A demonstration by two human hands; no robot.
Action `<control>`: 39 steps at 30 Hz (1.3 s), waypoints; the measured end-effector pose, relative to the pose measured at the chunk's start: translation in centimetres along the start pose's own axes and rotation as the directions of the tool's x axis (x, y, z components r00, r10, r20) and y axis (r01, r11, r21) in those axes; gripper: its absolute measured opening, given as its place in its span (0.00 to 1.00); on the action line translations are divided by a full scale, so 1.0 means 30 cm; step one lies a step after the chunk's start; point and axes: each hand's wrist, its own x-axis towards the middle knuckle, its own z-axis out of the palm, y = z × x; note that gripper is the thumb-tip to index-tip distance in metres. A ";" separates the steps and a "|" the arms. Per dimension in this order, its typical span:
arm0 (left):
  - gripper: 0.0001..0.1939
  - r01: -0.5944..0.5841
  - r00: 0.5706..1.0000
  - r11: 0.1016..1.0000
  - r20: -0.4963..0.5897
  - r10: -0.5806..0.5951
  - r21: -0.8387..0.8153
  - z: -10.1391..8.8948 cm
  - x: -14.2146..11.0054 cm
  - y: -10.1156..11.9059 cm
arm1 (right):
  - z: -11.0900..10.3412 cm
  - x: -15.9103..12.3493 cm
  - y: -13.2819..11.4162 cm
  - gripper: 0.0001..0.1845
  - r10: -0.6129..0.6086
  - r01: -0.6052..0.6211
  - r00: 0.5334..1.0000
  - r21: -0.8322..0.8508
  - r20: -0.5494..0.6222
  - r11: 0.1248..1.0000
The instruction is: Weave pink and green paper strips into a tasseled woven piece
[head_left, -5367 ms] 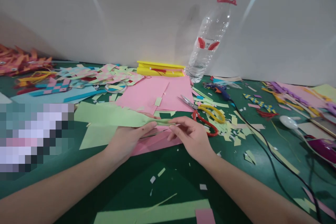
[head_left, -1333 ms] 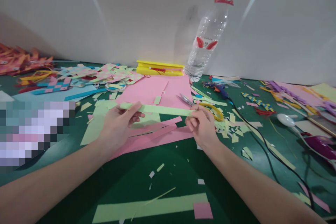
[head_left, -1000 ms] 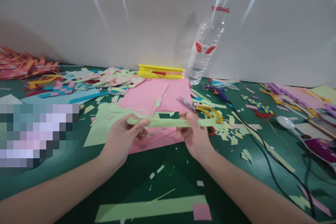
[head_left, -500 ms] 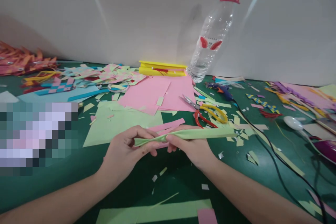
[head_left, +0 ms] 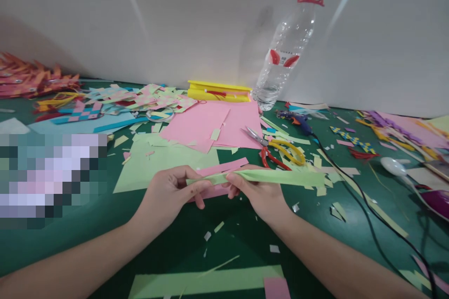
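A long folded strip of light green paper (head_left: 284,177) stretches sideways between my hands, its free end reaching out to the right. My left hand (head_left: 175,189) pinches the left end between thumb and fingers. Near the strip's middle, my right hand (head_left: 257,191) grips it with the thumb on top. Pink paper strips (head_left: 224,167) show just behind and beneath the green one; whether my fingers touch them I cannot tell. Scissors with red and yellow handles (head_left: 286,152) lie beyond my right hand. A light green sheet (head_left: 140,163) lies beyond my left hand.
Pink sheets (head_left: 189,124) and a yellow folded piece (head_left: 219,91) lie at the back. A leaning plastic bottle (head_left: 286,51) stands by the wall. A glue gun (head_left: 296,120) trails a black cord on the right, near a white spoon (head_left: 394,167). Paper scraps litter the green table.
The green strip has shifted slightly right and looks flatter at its left part. My left fingers have slid along its left end. Both hands keep their hold.
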 end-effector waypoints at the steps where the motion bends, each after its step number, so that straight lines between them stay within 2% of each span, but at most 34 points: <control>1: 0.13 -0.010 1.000 1.000 0.008 0.010 -0.002 0.000 -0.002 0.002 | 0.001 0.000 -0.001 0.14 0.003 -0.003 1.000 0.003 -0.007 1.000; 10: 0.13 -0.079 0.996 0.986 -0.016 0.083 0.146 0.005 -0.005 0.008 | 0.006 -0.001 -0.025 0.15 0.013 -0.013 0.999 -0.006 -0.038 1.000; 19: 0.12 -0.015 1.000 1.000 0.019 0.015 0.017 0.003 -0.005 0.010 | 0.006 -0.003 -0.028 0.18 0.022 -0.026 0.998 -0.075 -0.056 0.997; 28: 0.14 0.020 0.999 1.000 0.031 -0.020 -0.010 0.009 -0.006 0.021 | 0.004 -0.004 -0.024 0.19 0.020 -0.022 0.999 -0.085 -0.031 0.996; 35: 0.12 0.032 0.999 0.999 -0.024 -0.033 -0.044 0.002 0.001 0.007 | -0.002 0.010 -0.016 0.16 0.014 -0.014 0.998 -0.008 -0.053 1.000; 39: 0.13 0.057 0.995 0.996 -0.073 -0.062 -0.068 -0.008 0.012 0.002 | -0.010 0.023 -0.017 0.14 0.017 -0.009 0.993 0.063 -0.117 0.998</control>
